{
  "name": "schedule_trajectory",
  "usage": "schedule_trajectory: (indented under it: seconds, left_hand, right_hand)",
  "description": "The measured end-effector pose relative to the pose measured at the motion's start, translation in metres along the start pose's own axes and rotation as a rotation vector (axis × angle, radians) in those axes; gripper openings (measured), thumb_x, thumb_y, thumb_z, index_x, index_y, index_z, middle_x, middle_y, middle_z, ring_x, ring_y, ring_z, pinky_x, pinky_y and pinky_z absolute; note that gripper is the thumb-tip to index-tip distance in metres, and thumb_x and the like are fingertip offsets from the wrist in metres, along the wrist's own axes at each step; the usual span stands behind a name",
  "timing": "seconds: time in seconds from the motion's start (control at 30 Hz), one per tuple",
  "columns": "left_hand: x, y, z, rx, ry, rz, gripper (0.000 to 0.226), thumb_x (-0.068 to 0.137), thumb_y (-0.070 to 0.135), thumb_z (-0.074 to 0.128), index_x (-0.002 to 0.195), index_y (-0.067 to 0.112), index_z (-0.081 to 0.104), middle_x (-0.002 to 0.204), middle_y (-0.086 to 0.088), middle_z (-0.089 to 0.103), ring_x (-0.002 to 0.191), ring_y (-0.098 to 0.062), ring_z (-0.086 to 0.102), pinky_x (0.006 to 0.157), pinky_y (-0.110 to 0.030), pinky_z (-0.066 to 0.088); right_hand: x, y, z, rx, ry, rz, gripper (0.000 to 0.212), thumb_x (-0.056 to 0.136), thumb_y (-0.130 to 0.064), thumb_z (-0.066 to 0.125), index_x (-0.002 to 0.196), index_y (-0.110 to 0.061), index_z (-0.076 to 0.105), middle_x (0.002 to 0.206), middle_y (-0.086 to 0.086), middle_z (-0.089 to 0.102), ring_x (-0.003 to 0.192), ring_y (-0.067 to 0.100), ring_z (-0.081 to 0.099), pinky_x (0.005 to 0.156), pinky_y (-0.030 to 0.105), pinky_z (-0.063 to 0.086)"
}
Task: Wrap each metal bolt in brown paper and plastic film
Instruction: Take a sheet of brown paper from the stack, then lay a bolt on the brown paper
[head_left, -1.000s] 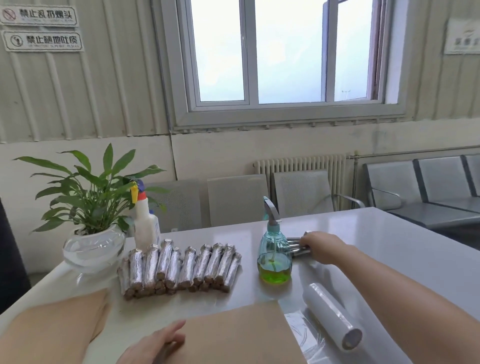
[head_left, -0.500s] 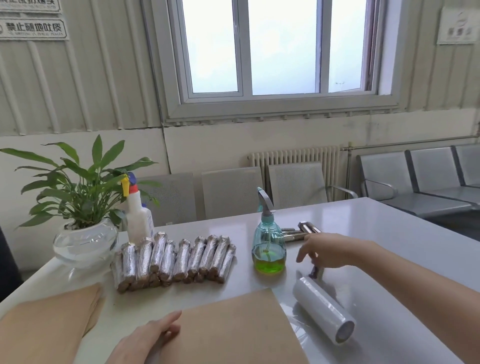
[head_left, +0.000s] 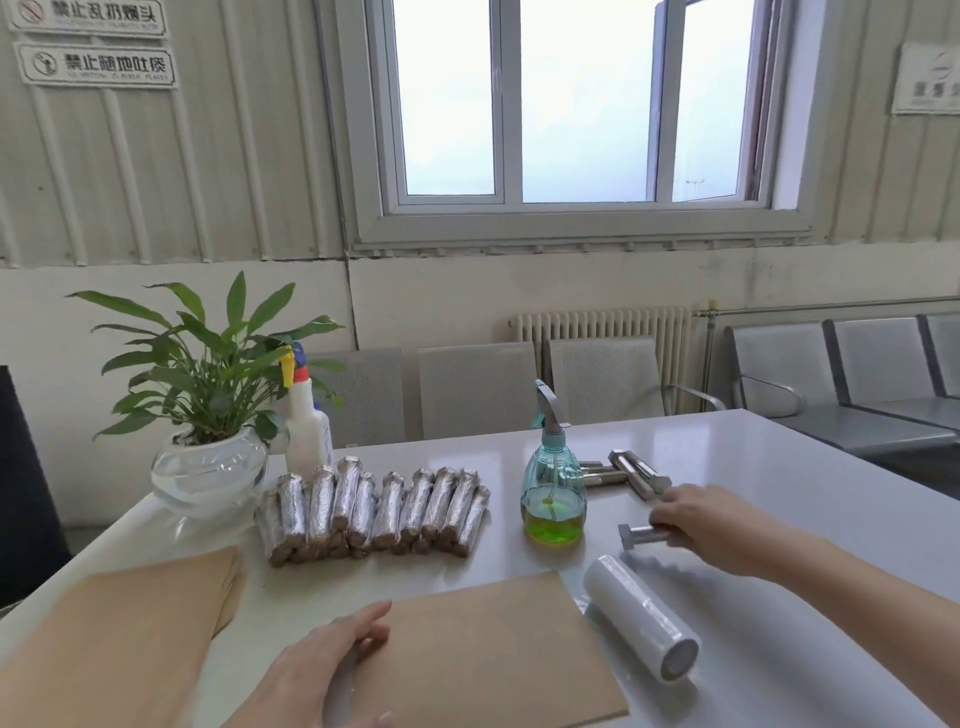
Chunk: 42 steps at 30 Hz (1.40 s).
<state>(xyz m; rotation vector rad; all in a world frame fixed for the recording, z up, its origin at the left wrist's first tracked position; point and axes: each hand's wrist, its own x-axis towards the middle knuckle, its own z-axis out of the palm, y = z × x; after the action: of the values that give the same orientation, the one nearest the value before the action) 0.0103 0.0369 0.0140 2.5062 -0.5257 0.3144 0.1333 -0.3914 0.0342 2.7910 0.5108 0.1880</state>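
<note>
My right hand grips a bare metal bolt just above the white table, its hex head pointing left, to the right of the spray bottle. A few more bare bolts lie behind that hand. My left hand rests with straight fingers on the left edge of a brown paper sheet at the table's front. A roll of plastic film lies right of the sheet. Several wrapped bolts sit in a row at the middle left.
A teal spray bottle with green liquid stands between the wrapped row and the bare bolts. A potted plant and a white bottle stand at the back left. A stack of brown paper lies at the front left. Chairs line the far side.
My right hand has drawn back from the bolt pile toward me, carrying one bolt to a spot beside the spray bottle. The left hand stays on the paper.
</note>
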Motion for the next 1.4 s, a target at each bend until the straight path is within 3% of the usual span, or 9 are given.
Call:
schedule_trajectory:
  seconds: [0.07, 0.13, 0.2, 0.33, 0.53, 0.77, 1.03, 1.23, 1.4]
  left_hand:
    - [-0.002, -0.006, 0.005, 0.043, -0.056, -0.01, 0.106, 0.079, 0.058, 0.068, 0.143, 0.033, -0.012, 0.13, 0.042, 0.031, 0.106, 0.046, -0.001, 0.09, 0.012, 0.006]
    - [0.001, -0.011, 0.009, 0.021, -0.1, -0.018, 0.093, 0.076, 0.056, 0.071, 0.14, 0.051, 0.003, 0.13, 0.041, 0.035, 0.119, 0.035, 0.022, 0.099, 0.006, 0.01]
    - [0.002, -0.019, 0.014, -0.049, -0.138, -0.039, 0.086, 0.07, 0.058, 0.072, 0.136, 0.053, 0.017, 0.131, 0.035, 0.041, 0.123, 0.022, 0.036, 0.11, -0.007, 0.021]
    - [0.002, -0.027, 0.017, -0.105, -0.137, -0.063, 0.091, 0.06, 0.066, 0.068, 0.136, 0.054, 0.021, 0.129, 0.034, 0.046, 0.12, 0.021, 0.041, 0.108, -0.01, 0.027]
    - [-0.001, -0.028, 0.018, -0.11, -0.116, -0.061, 0.087, 0.066, 0.058, 0.071, 0.135, 0.058, 0.017, 0.129, 0.036, 0.042, 0.122, 0.022, 0.037, 0.108, -0.008, 0.024]
    - [0.002, -0.035, 0.02, -0.09, -0.134, -0.031, 0.09, 0.063, 0.064, 0.068, 0.136, 0.057, 0.016, 0.13, 0.037, 0.04, 0.122, 0.024, 0.035, 0.107, -0.006, 0.023]
    - [0.001, -0.037, 0.022, -0.055, -0.123, -0.044, 0.087, 0.068, 0.06, 0.072, 0.133, 0.061, 0.015, 0.127, 0.04, 0.039, 0.12, 0.027, 0.031, 0.1, 0.002, 0.018]
    - [0.001, -0.037, 0.023, -0.056, -0.12, -0.033, 0.087, 0.069, 0.059, 0.071, 0.137, 0.056, 0.016, 0.128, 0.039, 0.039, 0.123, 0.021, 0.033, 0.11, -0.011, 0.023]
    - [0.001, -0.037, 0.022, -0.069, -0.115, -0.029, 0.087, 0.069, 0.059, 0.071, 0.138, 0.054, 0.018, 0.13, 0.038, 0.039, 0.124, 0.02, 0.033, 0.109, -0.01, 0.022]
  right_hand:
    - [-0.006, -0.005, -0.016, 0.062, 0.145, 0.057, 0.019, 0.1, -0.031, 0.046, 0.114, -0.027, 0.059, 0.116, -0.007, 0.052, 0.101, 0.017, 0.056, 0.076, 0.026, 0.039]
    - [-0.008, -0.021, -0.037, 0.201, 0.275, 0.07, 0.017, 0.099, -0.028, 0.052, 0.111, -0.025, 0.063, 0.106, -0.007, 0.053, 0.089, 0.019, 0.059, 0.071, 0.026, 0.041]
    - [-0.008, -0.051, -0.061, 0.38, 0.334, 0.014, 0.016, 0.096, -0.027, 0.056, 0.108, -0.023, 0.066, 0.095, -0.011, 0.053, 0.087, 0.015, 0.055, 0.075, 0.028, 0.044]
    - [-0.006, -0.126, -0.079, 0.502, 0.259, -0.188, 0.01, 0.094, -0.031, 0.059, 0.098, -0.026, 0.066, 0.087, -0.015, 0.051, 0.088, 0.01, 0.049, 0.079, 0.027, 0.04]
    - [0.005, -0.196, -0.037, 0.529, 0.158, -0.251, 0.023, 0.091, -0.033, 0.058, 0.111, -0.026, 0.069, 0.097, -0.004, 0.055, 0.101, 0.019, 0.052, 0.086, 0.032, 0.042]
    - [0.015, -0.204, -0.017, 0.439, 0.181, -0.283, 0.035, 0.09, -0.052, 0.05, 0.123, -0.044, 0.055, 0.121, -0.016, 0.053, 0.114, 0.01, 0.051, 0.088, 0.032, 0.035]
    - [0.014, -0.204, -0.017, 0.446, 0.191, -0.306, 0.037, 0.092, -0.052, 0.05, 0.127, -0.044, 0.056, 0.121, -0.017, 0.054, 0.115, 0.006, 0.049, 0.085, 0.03, 0.031]
    - [0.01, -0.204, -0.016, 0.438, 0.201, -0.309, 0.036, 0.092, -0.052, 0.049, 0.125, -0.042, 0.058, 0.117, -0.014, 0.057, 0.112, 0.01, 0.052, 0.089, 0.033, 0.037]
    - [0.007, -0.205, -0.019, 0.465, 0.189, -0.301, 0.036, 0.092, -0.051, 0.052, 0.127, -0.042, 0.058, 0.119, -0.016, 0.055, 0.114, 0.006, 0.049, 0.094, 0.03, 0.034]
